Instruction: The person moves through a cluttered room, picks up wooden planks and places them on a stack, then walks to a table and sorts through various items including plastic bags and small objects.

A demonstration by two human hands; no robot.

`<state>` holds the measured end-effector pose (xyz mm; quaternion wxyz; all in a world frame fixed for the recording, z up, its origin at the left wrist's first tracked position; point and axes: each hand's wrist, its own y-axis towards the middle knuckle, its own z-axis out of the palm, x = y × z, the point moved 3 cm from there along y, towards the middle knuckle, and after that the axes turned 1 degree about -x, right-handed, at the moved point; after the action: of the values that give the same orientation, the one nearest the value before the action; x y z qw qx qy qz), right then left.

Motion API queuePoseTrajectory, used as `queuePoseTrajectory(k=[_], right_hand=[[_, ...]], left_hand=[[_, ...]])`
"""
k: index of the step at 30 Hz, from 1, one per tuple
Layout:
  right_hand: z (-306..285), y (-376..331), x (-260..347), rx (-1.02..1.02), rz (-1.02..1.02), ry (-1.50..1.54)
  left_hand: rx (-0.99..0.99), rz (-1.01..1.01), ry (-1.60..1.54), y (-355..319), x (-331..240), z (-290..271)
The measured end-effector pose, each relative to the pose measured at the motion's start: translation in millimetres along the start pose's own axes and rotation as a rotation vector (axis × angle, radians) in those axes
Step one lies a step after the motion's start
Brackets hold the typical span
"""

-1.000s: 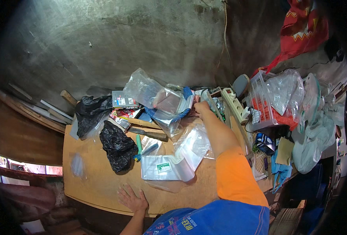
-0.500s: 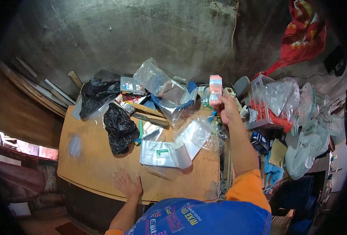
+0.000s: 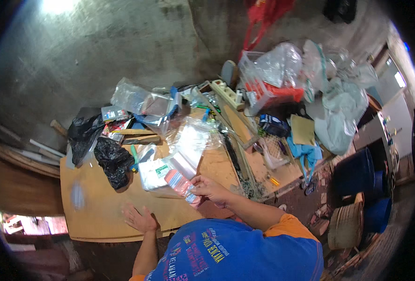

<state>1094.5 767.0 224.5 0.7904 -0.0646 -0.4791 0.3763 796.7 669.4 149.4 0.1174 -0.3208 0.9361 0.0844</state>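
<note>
In my right hand (image 3: 212,191) is a flat pink packet (image 3: 178,182) with pale stripes, gripped at one end between thumb and fingers. It is held near the table's front edge, close to my body, and its far end overlaps the clear plastic sheets (image 3: 150,174) from this view. A green-and-white label marks those sheets. My left hand (image 3: 140,219) rests flat on the wooden tabletop (image 3: 97,206) with its fingers spread, holding nothing. A crumpled black plastic bag (image 3: 114,161) lies beyond it.
Wooden sticks (image 3: 142,139), more clear plastic (image 3: 144,100) and a grey box (image 3: 114,113) crowd the table's back. On the right stand a clear bin (image 3: 259,100) with red contents, a white power strip (image 3: 227,92) and a wooden frame (image 3: 233,117). White plastic bags (image 3: 343,117) bulge further right.
My right hand has brought the pink packet from the back of the table toward my body. The view has swung to the right. My left hand stays flat on the table.
</note>
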Motion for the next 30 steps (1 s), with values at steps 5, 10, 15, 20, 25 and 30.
queuePoseTrajectory(k=[5,10,15,20,25,30], right_hand=[[0.1,-11.0,-21.7,0.012,-0.158,-0.047],[9.9,-40.3,-22.1,-0.058,-0.253,-0.217],[12.2,-57.4,-46.5,-0.016,-0.227,-0.269],[33.6,-76.5,-50.8,0.000,-0.155,-0.320],[44.8,-96.0,-48.9,-0.061,-0.083,-0.465],[30.5,-86.9,-75.8,-0.001,-0.148,-0.547]], left_hand=[[-0.022,0.131,-0.240,-11.0,4.8,0.6],[0.114,0.460,-0.612,-30.8,-8.7,-6.4],[0.798,0.423,-0.975,-64.2,-43.3,-22.4],[1.090,0.142,-1.516,-96.7,-79.4,-38.8],[1.154,-0.065,-1.470,-104.3,-93.3,-48.8],[1.111,-0.055,-1.438,-107.1,-86.4,-48.4]])
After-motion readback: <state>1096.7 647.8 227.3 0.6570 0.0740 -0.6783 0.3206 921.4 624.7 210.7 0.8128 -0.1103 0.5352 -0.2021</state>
